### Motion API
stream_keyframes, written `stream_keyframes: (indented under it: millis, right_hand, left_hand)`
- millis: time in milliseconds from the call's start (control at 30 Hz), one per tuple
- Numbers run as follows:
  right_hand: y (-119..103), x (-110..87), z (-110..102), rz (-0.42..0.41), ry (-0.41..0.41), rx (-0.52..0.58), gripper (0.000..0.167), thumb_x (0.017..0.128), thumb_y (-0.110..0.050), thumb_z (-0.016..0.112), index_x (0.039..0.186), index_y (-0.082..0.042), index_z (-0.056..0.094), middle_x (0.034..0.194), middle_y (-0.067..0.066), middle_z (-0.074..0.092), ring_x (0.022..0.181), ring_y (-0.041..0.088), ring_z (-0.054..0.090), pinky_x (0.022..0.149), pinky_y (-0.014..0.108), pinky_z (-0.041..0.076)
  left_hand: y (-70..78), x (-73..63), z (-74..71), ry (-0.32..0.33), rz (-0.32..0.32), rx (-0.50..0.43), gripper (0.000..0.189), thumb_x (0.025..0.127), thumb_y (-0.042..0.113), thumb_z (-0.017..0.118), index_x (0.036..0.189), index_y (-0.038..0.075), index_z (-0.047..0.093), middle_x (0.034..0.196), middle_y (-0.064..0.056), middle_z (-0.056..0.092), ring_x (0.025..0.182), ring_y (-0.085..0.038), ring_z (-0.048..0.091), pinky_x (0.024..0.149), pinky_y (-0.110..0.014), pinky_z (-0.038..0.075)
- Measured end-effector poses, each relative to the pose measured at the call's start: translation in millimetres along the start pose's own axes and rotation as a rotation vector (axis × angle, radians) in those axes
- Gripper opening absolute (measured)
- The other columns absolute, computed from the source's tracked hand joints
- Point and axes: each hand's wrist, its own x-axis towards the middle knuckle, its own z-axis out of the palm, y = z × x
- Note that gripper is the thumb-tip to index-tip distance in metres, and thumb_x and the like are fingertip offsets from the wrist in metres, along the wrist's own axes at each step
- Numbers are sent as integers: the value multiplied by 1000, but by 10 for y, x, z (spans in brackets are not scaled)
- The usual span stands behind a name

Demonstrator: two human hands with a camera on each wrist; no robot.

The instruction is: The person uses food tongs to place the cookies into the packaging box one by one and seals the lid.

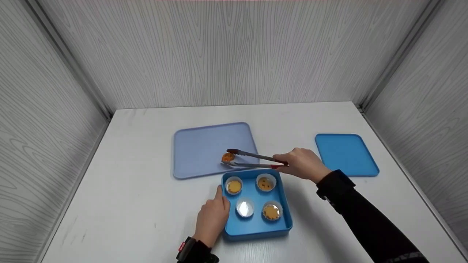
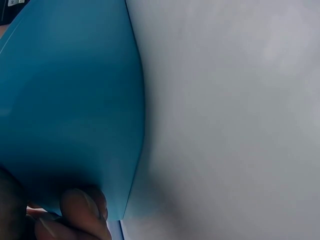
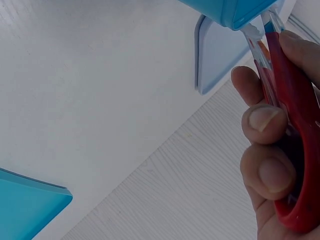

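My right hand (image 1: 301,163) grips metal tongs (image 3: 292,90) by their red handles. In the head view, the tong tips stand on either side of a small orange-brown cookie (image 1: 228,157) over the pale lavender tray (image 1: 197,146). In front of that tray is a blue square box (image 1: 252,233), its left side held by my left hand (image 1: 213,217). The left wrist view shows curled fingertips (image 2: 80,207) against its wall. Inside are white paper cups: cookies lie in the back-left cup (image 1: 234,179), back-right cup (image 1: 266,176) and front-right cup (image 1: 278,206), while the front-left cup (image 1: 245,207) is empty.
A flat blue tray (image 1: 347,155) lies at the right of the white table (image 1: 139,212). Grey wood-grain panels (image 1: 234,54) enclose the table at the back and both sides. The box's back edge stands right at the lavender tray's front edge.
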Motion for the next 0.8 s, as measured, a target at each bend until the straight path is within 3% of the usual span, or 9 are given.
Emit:
stream_keyframes:
  millis: [567, 800]
  right_hand:
    - [19, -53, 33, -47, 50, -23, 32, 87, -19, 82, 118, -15, 77, 88, 3, 78, 66, 12, 66, 63, 29, 55]
    - [36, -116, 9, -45, 64, -35, 30, 88, -20, 81, 118, -18, 77, 87, 1, 77, 66, 13, 67, 62, 30, 55]
  left_hand:
    - [35, 27, -17, -52, -50, 11, 54, 106, 24, 47, 151, -4, 44, 64, -9, 59, 56, -19, 53, 56, -39, 43]
    - [35, 22, -22, -49, -39, 7, 53, 106, 24, 47, 151, -4, 44, 63, -9, 58, 55, -19, 53, 55, -39, 43]
